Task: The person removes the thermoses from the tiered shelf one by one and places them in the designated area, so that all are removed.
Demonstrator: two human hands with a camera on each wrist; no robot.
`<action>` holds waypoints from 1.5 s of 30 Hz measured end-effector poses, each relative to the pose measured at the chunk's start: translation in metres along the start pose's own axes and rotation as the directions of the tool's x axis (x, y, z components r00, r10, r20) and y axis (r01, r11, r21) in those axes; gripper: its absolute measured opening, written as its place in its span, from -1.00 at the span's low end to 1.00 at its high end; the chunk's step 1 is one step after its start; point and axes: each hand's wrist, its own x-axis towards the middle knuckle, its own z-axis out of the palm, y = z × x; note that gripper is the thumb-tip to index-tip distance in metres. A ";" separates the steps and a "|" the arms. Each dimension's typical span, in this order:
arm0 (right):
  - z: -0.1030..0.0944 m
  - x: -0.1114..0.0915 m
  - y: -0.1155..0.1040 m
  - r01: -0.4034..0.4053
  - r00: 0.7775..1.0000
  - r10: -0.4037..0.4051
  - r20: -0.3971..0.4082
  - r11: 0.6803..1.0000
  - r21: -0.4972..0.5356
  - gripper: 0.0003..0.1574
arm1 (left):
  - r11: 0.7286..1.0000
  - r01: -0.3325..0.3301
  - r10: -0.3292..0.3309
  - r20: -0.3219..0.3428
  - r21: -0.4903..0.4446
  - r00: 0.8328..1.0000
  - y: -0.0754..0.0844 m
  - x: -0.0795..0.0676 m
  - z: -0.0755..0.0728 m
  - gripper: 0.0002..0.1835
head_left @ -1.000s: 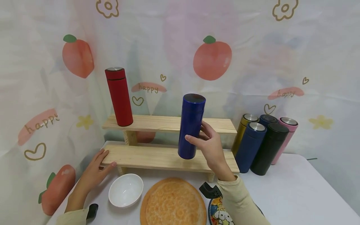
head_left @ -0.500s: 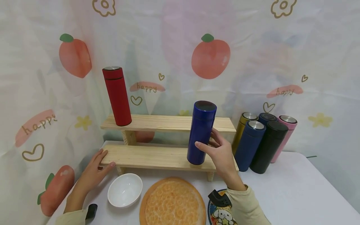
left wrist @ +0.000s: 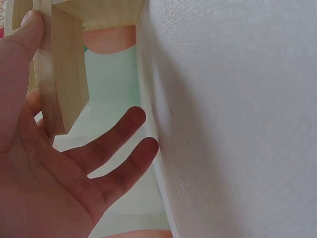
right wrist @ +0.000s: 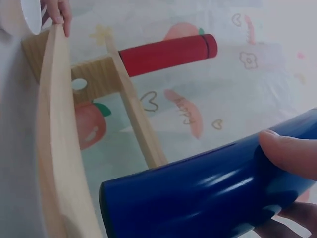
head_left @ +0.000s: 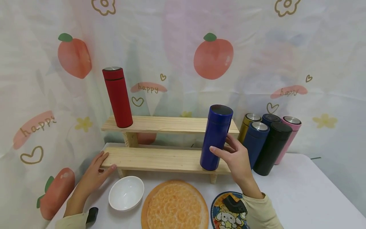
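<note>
My right hand (head_left: 239,161) holds a glossy blue thermos bottle (head_left: 216,136), thumb on its near side and fingers behind. The bottle leans slightly, its base close over the right part of the lower board of a two-step wooden shelf (head_left: 154,159). In the right wrist view, a narrow gap shows between the base and that board. My left hand (head_left: 92,175) grips the left end of the lower board, thumb at the front edge. Its two outer fingers (left wrist: 131,163) stretch free of the wood. A red thermos bottle (head_left: 118,97) stands at the upper board's left end.
Right of the shelf stand several more bottles: gold (head_left: 248,125), dark blue (head_left: 256,140), black (head_left: 273,148) and pink (head_left: 288,133), with another dark one behind. In front lie a white bowl (head_left: 126,193), a round bread-like mat (head_left: 175,206) and a cartoon mat (head_left: 218,210).
My right hand has carried the blue bottle rightward and slightly down, from mid-shelf to over the lower board's right part. The left hand keeps its place on the shelf.
</note>
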 end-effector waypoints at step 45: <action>-0.124 -0.003 -0.015 0.023 0.949 0.016 -0.314 0.993 0.118 -0.03 | 1.000 -0.007 0.006 0.005 0.024 1.000 0.000 0.000 -0.004 -0.02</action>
